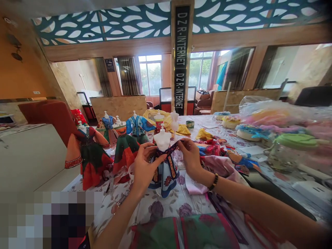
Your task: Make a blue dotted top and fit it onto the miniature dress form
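Observation:
A small white mannequin (162,139) stands upright at the middle of the table, its shoulders bare. A light blue doll skirt (166,178) with dark trim hangs around its lower part. My left hand (147,165) is closed on the skirt's waist at the mannequin's left side, thumb across the front. With my right hand (191,157) I pinch the end of the dark patterned waistband (171,148), pulled out to the right and up, away from the body. The back of the skirt is hidden.
Several dressed mannequins, one in a green and red dress (90,162), stand at the left. Colourful doll clothes (220,148), a green-lidded jar (287,152) and a white power strip (315,193) lie rightward. Green fabric pieces with red edges (155,233) lie in front.

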Tool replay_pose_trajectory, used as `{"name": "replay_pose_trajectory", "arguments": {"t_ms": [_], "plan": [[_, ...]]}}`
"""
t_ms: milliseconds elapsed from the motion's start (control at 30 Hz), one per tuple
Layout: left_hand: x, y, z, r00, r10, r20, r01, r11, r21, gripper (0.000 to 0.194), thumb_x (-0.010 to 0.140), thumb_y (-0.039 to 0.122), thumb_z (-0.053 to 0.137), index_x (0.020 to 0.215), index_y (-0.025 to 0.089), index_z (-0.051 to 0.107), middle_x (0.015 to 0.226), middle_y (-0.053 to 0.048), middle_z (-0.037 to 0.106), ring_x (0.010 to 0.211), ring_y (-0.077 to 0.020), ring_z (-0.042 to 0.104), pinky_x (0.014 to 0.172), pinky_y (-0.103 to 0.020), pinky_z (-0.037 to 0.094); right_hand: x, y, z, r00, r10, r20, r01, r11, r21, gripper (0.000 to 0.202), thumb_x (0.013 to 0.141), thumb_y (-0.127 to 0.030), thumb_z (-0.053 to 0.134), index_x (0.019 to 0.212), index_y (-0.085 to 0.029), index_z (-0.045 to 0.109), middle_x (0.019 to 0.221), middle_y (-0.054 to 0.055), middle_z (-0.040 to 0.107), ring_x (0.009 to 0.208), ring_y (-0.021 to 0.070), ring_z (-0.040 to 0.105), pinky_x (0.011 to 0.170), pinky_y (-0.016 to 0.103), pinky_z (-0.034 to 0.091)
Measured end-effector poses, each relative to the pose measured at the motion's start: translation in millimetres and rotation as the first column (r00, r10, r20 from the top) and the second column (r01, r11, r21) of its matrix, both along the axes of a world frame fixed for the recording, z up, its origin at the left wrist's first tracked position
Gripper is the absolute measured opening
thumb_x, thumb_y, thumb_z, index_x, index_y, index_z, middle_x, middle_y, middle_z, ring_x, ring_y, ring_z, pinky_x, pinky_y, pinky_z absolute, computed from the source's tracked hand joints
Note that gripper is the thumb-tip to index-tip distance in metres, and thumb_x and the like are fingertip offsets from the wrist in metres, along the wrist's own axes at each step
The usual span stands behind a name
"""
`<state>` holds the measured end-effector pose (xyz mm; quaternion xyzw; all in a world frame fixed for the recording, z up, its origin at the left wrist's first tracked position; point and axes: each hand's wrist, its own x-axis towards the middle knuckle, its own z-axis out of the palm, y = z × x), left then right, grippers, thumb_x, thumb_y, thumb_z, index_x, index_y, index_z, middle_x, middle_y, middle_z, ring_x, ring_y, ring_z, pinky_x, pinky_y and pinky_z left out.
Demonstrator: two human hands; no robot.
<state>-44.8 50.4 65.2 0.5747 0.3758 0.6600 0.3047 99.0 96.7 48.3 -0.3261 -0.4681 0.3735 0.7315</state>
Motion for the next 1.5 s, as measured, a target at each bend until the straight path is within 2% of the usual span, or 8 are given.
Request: {"name": "replay_pose_trajectory", "arguments": {"t_ms": [200, 333, 567, 800, 967, 1200, 1367, 1500], "plan": [[-0.5, -1.2, 4.2, 0.998, -0.053, -0.021, 0.052, 0.997, -0.049, 0.039, 0.062, 0.022, 0.076, 0.091, 0.021, 0.050, 0.089, -0.002, 0.068, 0.088, -0.0183, 0.065, 0.086, -0.034, 0.048, 4.9, 3.7, 4.9, 0.998, 0.057, 0.010, -0.056, 0.998, -0.012, 0.020, 0.064, -0.035, 0.071, 0.072, -0.020, 0.061, 0.069, -0.001, 0.061, 0.065, 0.0146, 0.054, 0.064, 0.029, 0.043], [-2.6, 1.6, 4.6, 0.994, -0.096, -0.048, 0.092, 0.993, -0.079, 0.037, 0.064, 0.023, 0.075, 0.093, 0.021, 0.051, 0.093, -0.002, 0.068, 0.094, -0.0194, 0.064, 0.087, -0.035, 0.048, -1.3, 13.8, 7.4, 0.986, 0.168, 0.015, -0.167, 0.985, -0.041, 0.021, 0.063, -0.037, 0.072, 0.071, -0.019, 0.064, 0.069, 0.000, 0.065, 0.065, 0.0146, 0.055, 0.063, 0.029, 0.043], [-6.8, 8.7, 0.9, 0.990, -0.123, -0.071, 0.118, 0.991, -0.068, 0.039, 0.065, 0.025, 0.074, 0.097, 0.022, 0.052, 0.096, -0.002, 0.068, 0.098, -0.0199, 0.063, 0.089, -0.035, 0.047, -14.8, 22.2, 18.1, 0.901, 0.428, 0.071, -0.426, 0.904, -0.041, 0.023, 0.057, -0.038, 0.074, 0.070, -0.019, 0.070, 0.072, 0.002, 0.070, 0.069, 0.0179, 0.061, 0.067, 0.032, 0.047], [-6.8, 5.1, 2.7, 0.987, -0.136, -0.084, 0.132, 0.990, -0.053, 0.039, 0.065, 0.024, 0.073, 0.096, 0.023, 0.050, 0.091, -0.001, 0.071, 0.091, -0.0200, 0.066, 0.084, -0.035, 0.050, -22.3, 24.6, 25.5, 0.810, 0.565, 0.160, -0.570, 0.822, -0.017, 0.019, 0.051, -0.034, 0.076, 0.063, -0.021, 0.071, 0.071, 0.002, 0.072, 0.071, 0.0209, 0.064, 0.066, 0.034, 0.051], [-8.7, 4.6, 2.8, 0.986, -0.118, -0.121, 0.113, 0.993, -0.043, 0.038, 0.067, 0.024, 0.073, 0.098, 0.023, 0.051, 0.093, -0.002, 0.071, 0.095, -0.0208, 0.065, 0.087, -0.036, 0.048, -18.3, 24.8, 32.9, 0.793, 0.573, 0.209, -0.590, 0.807, 0.024, 0.024, 0.051, -0.034, 0.078, 0.071, -0.022, 0.072, 0.078, 0.002, 0.073, 0.078, 0.0225, 0.065, 0.070, 0.035, 0.051], [-3.9, 4.0, -2.6, 0.984, -0.063, -0.166, 0.067, 0.998, 0.014, 0.032, 0.075, 0.025, 0.066, 0.104, 0.023, 0.052, 0.108, -0.004, 0.065, 0.107, -0.0205, 0.058, 0.097, -0.037, 0.040, -18.6, 28.8, 28.2, 0.849, 0.478, 0.226, -0.508, 0.856, 0.097, 0.019, 0.057, -0.026, 0.074, 0.075, -0.022, 0.071, 0.080, 0.000, 0.073, 0.081, 0.0218, 0.065, 0.078, 0.036, 0.050], [-1.4, 5.2, -2.6, 0.988, -0.055, -0.146, 0.060, 0.998, 0.029, 0.037, 0.074, 0.023, 0.067, 0.107, 0.025, 0.049, 0.109, -0.003, 0.062, 0.103, -0.0192, 0.060, 0.091, -0.034, 0.045, -19.2, 26.1, 21.2, 0.892, 0.403, 0.204, -0.433, 0.892, 0.130, 0.020, 0.062, -0.023, 0.069, 0.081, -0.022, 0.070, 0.084, 0.000, 0.073, 0.085, 0.0212, 0.065, 0.079, 0.035, 0.050], [-2.1, 7.1, -1.4, 0.991, -0.062, -0.119, 0.064, 0.998, 0.010, 0.048, 0.071, 0.022, 0.068, 0.112, 0.027, 0.045, 0.111, -0.002, 0.059, 0.094, -0.0175, 0.063, 0.082, -0.031, 0.049, -17.0, 25.4, 22.0, 0.886, 0.407, 0.222, -0.442, 0.886, 0.138, 0.019, 0.062, -0.023, 0.070, 0.081, -0.022, 0.069, 0.084, 0.000, 0.073, 0.082, 0.0202, 0.066, 0.078, 0.034, 0.050]]}}
